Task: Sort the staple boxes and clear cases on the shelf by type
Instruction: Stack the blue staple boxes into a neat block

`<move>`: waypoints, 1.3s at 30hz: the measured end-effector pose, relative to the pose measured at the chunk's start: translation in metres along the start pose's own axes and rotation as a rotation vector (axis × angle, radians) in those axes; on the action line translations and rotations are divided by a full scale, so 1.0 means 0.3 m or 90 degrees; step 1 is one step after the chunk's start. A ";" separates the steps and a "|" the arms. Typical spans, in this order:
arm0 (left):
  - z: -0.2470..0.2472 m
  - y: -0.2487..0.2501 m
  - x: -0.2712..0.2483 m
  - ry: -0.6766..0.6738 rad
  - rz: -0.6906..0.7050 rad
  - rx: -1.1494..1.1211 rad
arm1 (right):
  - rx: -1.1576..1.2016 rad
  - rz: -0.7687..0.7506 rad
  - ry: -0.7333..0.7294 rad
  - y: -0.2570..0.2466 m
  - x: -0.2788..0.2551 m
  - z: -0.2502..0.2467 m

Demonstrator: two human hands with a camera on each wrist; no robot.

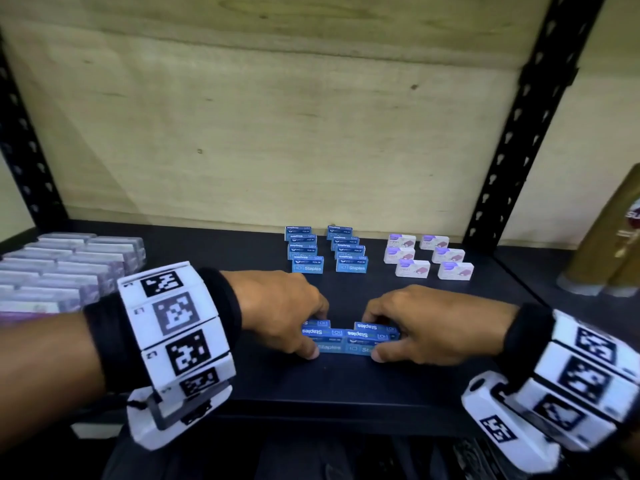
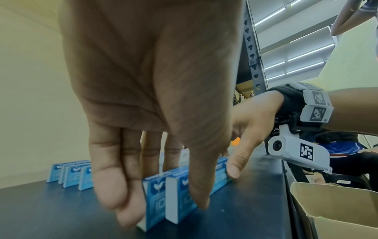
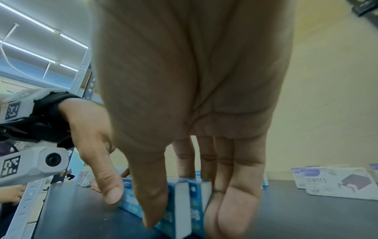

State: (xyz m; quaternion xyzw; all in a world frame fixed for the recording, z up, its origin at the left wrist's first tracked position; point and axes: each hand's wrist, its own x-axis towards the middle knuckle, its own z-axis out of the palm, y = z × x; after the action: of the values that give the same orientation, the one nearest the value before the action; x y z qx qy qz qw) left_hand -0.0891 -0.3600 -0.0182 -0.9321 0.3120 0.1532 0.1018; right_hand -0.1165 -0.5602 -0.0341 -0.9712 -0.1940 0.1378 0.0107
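Near the front middle of the dark shelf point(image 1: 242, 368) lies a tight cluster of blue staple boxes point(image 1: 349, 337), standing on edge. My left hand point(image 1: 313, 336) pinches the cluster's left end between thumb and fingers, and my right hand point(image 1: 374, 336) pinches its right end. The left wrist view shows the left hand point(image 2: 163, 210) round the blue boxes point(image 2: 180, 190); the right wrist view shows the right hand point(image 3: 191, 224) round the blue boxes point(image 3: 182, 202). Behind stand two columns of blue boxes point(image 1: 325, 251), white-and-purple staple boxes point(image 1: 427, 256) to their right, and clear cases point(image 1: 62, 268) at far left.
Black perforated uprights point(image 1: 519, 133) frame the shelf, with a wooden back panel point(image 1: 277, 133) behind. A gold bottle-like object point(image 1: 609, 244) stands at the far right. An open cardboard box point(image 2: 337, 210) sits below the shelf's front edge.
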 end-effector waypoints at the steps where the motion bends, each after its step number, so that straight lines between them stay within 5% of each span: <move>1: 0.001 0.003 0.004 0.004 0.002 0.001 | 0.000 -0.003 0.002 -0.006 0.006 0.000; 18: -0.059 -0.033 0.022 0.036 0.044 -0.095 | 0.054 0.001 -0.015 -0.021 0.026 -0.069; 26: -0.148 -0.148 0.146 0.136 -0.039 -0.050 | -0.023 0.067 0.077 0.079 0.174 -0.187; 39: -0.130 -0.216 0.340 0.089 -0.106 0.012 | -0.098 0.147 0.010 0.163 0.410 -0.162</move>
State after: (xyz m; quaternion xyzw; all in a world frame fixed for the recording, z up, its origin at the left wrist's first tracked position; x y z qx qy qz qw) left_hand 0.0367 -0.3765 -0.0112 -0.9622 0.2414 0.0757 0.1010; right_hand 0.0242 -0.5571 -0.0233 -0.9861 -0.0905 0.1154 -0.0783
